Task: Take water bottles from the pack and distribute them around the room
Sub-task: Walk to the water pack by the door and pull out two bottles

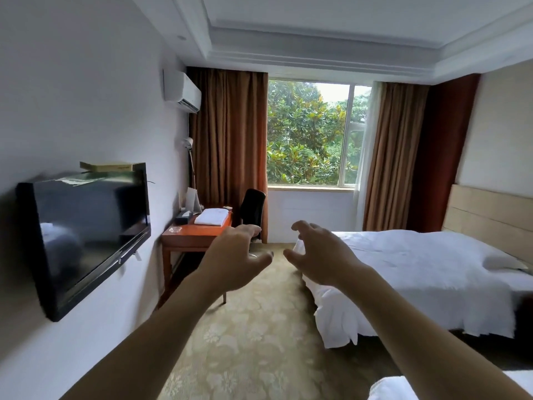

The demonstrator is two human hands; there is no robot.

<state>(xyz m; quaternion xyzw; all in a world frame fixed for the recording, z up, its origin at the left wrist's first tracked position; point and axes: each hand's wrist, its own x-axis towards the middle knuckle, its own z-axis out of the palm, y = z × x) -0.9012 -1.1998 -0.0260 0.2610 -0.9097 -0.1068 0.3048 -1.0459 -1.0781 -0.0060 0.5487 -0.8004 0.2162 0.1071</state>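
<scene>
Both bare forearms reach fwd over the patterned beige carpet. Left hand and right hand float near each other mid-room, fingers spread and curled, gripping nothing. No water bottles or pack visible in this view. Orange wooden counter sits by the left wall w/ folded white towels on top, black chair beside it. White-sheeted bed on the right; black wall-mounted TV on the left.
</scene>
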